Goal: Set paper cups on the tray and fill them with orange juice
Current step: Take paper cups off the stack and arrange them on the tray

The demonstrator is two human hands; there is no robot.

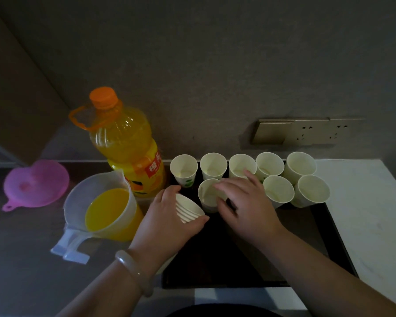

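Dark worktop [32, 259] carries a black tray [215, 259] directly before you. Your left hand [167, 223], bracelet [133, 271] at the wrist, has its fingers curled round a stack of cups [189, 210], held tilted over the tray's left side. Your right hand [245, 202] holds the front cup [207, 194], which stands on the tray, thumb and fingers closed on its rim. Left of the tray, a jug [101, 209] holds orange juice. Other empty cups [278, 191] stand upright in two rows at the tray's far end. Beyond the jug stand a capped juice bottle [124, 143] and a pink funnel [36, 183]; wall sockets [306, 131] sit behind.
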